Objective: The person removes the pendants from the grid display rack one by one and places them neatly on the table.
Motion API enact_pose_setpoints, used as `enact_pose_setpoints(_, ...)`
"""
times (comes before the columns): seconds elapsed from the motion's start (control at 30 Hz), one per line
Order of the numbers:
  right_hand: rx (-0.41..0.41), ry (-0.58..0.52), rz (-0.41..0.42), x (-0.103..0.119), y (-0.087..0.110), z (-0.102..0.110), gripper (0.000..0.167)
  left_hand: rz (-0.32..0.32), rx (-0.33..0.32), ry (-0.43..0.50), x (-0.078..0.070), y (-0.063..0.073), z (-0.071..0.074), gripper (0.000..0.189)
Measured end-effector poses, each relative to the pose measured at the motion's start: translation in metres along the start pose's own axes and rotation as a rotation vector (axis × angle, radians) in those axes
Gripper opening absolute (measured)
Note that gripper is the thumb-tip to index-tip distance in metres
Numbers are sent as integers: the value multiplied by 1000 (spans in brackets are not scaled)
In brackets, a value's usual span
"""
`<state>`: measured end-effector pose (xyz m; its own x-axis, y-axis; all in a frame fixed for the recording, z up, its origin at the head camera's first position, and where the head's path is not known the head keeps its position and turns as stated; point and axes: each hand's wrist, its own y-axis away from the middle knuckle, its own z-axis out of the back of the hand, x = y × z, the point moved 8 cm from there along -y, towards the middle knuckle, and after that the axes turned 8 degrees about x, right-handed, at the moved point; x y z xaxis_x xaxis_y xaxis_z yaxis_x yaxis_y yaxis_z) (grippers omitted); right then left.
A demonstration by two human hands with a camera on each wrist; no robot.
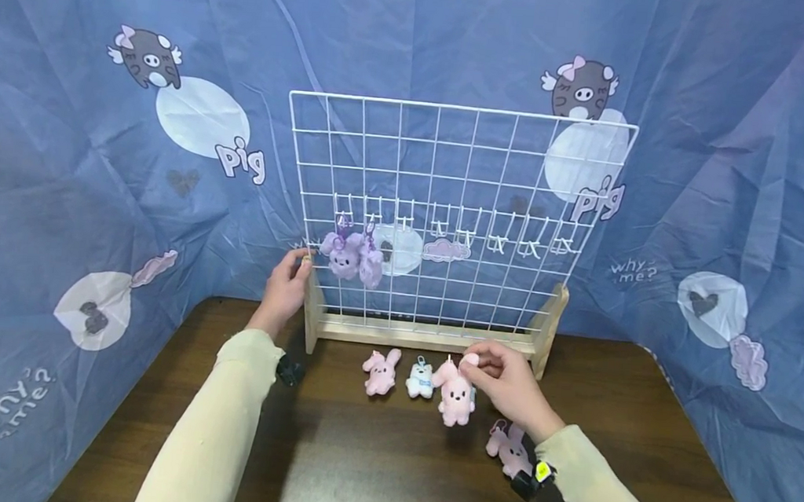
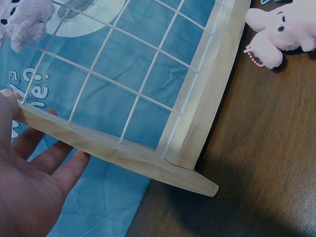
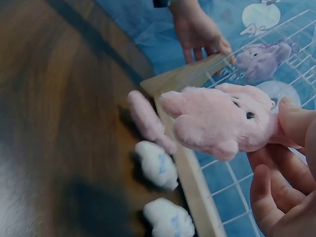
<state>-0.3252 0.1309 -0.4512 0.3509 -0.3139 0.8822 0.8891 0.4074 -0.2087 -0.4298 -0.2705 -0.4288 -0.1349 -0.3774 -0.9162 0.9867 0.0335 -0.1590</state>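
My left hand (image 1: 284,290) grips the upper end of the left wooden upright (image 2: 98,143) of a white wire grid rack (image 1: 433,175), thumb in front and fingers behind. Between thumb and fingers, my right hand (image 1: 510,386) pinches a pink plush bunny keychain (image 1: 457,401) by one ear. The bunny is held up in front of the rack's base, its face toward the head camera. Two purple plush keychains (image 1: 344,257) hang on hooks at the rack's left side. Farther right along the same row, several white hooks (image 1: 498,244) hold nothing.
On the brown table (image 1: 356,468) before the rack lie another pink bunny (image 1: 381,373) and a white plush bear (image 1: 421,380). A second white plush (image 3: 169,218) shows in the right wrist view. Under my right wrist lies one more pink bunny (image 1: 508,448). Blue printed cloth (image 1: 419,32) surrounds the table.
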Motion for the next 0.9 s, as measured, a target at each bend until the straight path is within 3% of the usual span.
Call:
enact_pose_setpoints(0.43,126,-25,-69,-34,23,-12,25,12,2,-9,2,0,0,37)
enact_pose_setpoints(0.6,147,52,-86,-42,26,-14,21,12,3,1,3,0,-1,37)
enact_pose_setpoints(0.9,174,245,-43,-54,28,-16,13,9,-4,-3,4,0,-1,37)
